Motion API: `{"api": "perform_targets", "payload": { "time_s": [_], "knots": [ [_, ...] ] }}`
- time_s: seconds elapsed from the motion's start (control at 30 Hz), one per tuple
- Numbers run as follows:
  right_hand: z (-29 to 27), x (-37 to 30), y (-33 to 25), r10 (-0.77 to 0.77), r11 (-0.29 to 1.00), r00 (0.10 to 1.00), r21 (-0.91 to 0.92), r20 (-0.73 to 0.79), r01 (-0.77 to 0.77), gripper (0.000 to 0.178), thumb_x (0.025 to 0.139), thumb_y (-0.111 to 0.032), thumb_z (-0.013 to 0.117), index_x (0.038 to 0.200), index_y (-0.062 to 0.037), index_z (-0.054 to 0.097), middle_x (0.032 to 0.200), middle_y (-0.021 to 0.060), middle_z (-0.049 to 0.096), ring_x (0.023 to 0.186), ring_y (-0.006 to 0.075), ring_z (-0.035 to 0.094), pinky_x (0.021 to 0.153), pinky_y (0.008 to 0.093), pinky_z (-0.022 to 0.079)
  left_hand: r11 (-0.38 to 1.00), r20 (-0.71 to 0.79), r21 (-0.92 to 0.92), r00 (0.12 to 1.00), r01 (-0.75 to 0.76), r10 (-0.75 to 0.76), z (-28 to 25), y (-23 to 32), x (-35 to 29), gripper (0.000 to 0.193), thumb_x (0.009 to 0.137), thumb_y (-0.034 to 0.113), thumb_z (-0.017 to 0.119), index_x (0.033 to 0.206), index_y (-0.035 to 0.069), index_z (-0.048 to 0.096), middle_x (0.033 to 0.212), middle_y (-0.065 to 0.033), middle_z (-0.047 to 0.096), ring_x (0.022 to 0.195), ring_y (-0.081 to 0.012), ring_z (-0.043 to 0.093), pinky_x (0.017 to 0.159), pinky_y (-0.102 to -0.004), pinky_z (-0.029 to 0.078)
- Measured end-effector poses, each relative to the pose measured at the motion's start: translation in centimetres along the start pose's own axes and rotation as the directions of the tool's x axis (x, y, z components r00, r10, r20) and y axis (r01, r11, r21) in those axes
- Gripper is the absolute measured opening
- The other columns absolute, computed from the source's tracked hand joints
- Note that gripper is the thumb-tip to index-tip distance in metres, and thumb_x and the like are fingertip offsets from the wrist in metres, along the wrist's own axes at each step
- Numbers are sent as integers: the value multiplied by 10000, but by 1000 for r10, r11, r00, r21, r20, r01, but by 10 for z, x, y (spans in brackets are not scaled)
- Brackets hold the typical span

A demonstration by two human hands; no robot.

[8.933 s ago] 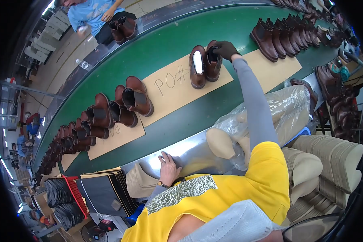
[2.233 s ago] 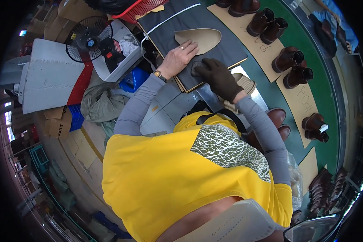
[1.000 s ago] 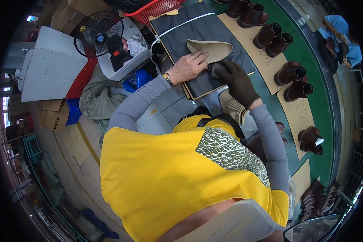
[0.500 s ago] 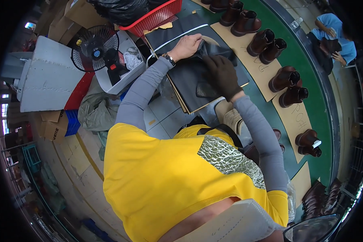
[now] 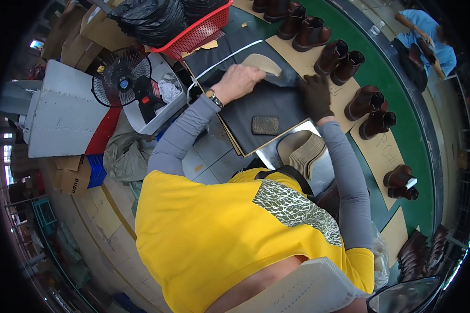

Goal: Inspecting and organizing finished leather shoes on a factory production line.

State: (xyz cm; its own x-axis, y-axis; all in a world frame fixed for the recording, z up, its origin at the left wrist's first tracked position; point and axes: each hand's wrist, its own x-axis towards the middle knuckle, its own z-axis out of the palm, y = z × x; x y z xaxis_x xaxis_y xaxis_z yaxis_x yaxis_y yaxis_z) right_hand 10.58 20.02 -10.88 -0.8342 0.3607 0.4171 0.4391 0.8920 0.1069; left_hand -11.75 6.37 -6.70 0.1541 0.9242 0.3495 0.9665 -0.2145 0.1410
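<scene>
My left hand [image 5: 240,82], bare with a watch at the wrist, pinches the edge of a tan curved sheet piece [image 5: 261,63]. That piece lies over the far part of a black-topped board [image 5: 235,112]. On my right hand [image 5: 316,96] is a dark glove. It is at the board's right edge, and its fingers are too dark and blurred to read. A dark, thin material [image 5: 287,78] shows between the two hands. A speckled rectangular block [image 5: 265,125] rests on the board near me. Beside it, a stack of tan curved pieces [image 5: 304,152] sits by my lap.
Brown leather boots [image 5: 363,101] stand in pairs on cardboard along the green bench [image 5: 420,151]. At the left are a fan [image 5: 122,78], a white bin [image 5: 167,112] and a grey panel [image 5: 62,112]. A red basket [image 5: 198,34] holds black bags. Another person [image 5: 428,44] handles a shoe across the bench.
My right hand has moved right, away from my left hand. The tan curved piece and the speckled block are now more exposed. My left hand has shifted slightly nearer.
</scene>
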Motion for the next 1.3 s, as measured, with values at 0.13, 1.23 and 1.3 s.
{"api": "perform_targets", "payload": {
  "time_s": [0.13,1.23,1.3],
  "knots": [
    [-60,-26,3,375,854,927,375,34,-359,497,796,-255,671,1216,-25,540,1229,173,549,1125,355,514,950,440,406,985,-61,-128,990,117,-125,-13,-17,9,163,765,145,662,917,83,659,777,-149,651,739,-332,642,636,-417,510],
    [-256,-188,-36,731,437,671,840,-123,-323,389,685,-23,701,1069,-14,639,1108,58,641,914,167,634,732,281,517,-47,-505,-861,841,-507,192,-17,300,114,1057,603,306,887,1390,6,249,1284,-172,479,1148,-242,508,988,-363,400],
    [-258,-178,-40,516,826,748,475,-417,-304,372,694,-14,677,1064,-15,637,1129,79,631,911,217,651,737,306,527,-369,-308,-899,940,-237,146,-5,320,101,1254,515,362,927,1424,27,130,1310,-191,445,1190,-272,484,1015,-387,388]
  ]
}}
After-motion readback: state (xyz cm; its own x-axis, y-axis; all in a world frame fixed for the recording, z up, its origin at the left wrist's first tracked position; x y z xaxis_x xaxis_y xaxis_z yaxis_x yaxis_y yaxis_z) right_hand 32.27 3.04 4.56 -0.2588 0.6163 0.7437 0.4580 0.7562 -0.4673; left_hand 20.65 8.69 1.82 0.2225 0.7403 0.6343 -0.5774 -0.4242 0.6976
